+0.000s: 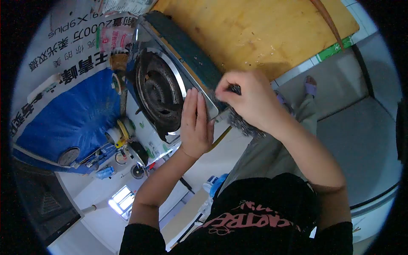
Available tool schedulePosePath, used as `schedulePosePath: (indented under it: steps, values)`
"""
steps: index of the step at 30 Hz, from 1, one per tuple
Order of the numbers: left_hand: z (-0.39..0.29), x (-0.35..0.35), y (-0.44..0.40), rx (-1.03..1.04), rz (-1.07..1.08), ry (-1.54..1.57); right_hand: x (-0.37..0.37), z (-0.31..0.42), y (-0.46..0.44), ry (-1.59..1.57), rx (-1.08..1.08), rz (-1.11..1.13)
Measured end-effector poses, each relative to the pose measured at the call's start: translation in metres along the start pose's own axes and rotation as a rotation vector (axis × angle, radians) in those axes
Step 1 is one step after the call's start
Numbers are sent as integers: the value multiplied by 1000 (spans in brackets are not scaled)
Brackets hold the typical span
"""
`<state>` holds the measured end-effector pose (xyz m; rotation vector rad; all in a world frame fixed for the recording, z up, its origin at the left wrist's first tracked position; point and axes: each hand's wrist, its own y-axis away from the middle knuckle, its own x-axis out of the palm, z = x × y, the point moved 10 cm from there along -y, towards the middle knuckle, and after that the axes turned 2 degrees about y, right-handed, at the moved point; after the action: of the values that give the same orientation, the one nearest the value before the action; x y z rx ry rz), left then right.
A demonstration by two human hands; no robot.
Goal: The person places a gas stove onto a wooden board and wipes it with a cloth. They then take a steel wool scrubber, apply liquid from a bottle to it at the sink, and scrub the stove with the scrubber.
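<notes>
My left hand (pixel 196 123) lies flat on the shiny metal top of a gas stove (pixel 209 107), fingers stretched out beside the round black burner (pixel 158 87). Just past the stove's corner, my right hand (pixel 250 100) is closed with its fingertips pinched together. Dark, stringy steel wool (pixel 245 126) shows through the curl of those fingers and hangs below the palm. The fingertips are close to the stove's dark green side panel (pixel 187 46); whether they touch it I cannot tell.
A yellow wooden board (pixel 255 34) with scattered crumbs lies beyond the stove. Printed sheeting with a blue area (pixel 80 119) stands along the left. Tape rolls (pixel 117 135) and small items sit near the stove. A grey surface (pixel 357 140) is at right.
</notes>
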<state>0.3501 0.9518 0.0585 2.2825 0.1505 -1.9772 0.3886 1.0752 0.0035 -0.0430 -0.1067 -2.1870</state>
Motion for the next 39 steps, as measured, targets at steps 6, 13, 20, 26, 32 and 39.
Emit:
schedulePosePath:
  steps: [6,13,20,26,32,39]
  values:
    - [2,2,2,-26,23,-37,7,-1,-13,35,11,-14]
    - [5,-4,3,-80,-9,59,0,31,-5,25,-264,-80]
    - [23,-1,10,-179,-88,409,15,53,36,298,-389,-77]
    - [20,-3,7,-185,-62,367,11,48,19,250,-352,-72]
    - [20,-1,10,-144,-74,339,-12,7,57,225,-200,-51]
    - [15,-3,8,-110,-44,260,0,-5,23,-205,-165,-173]
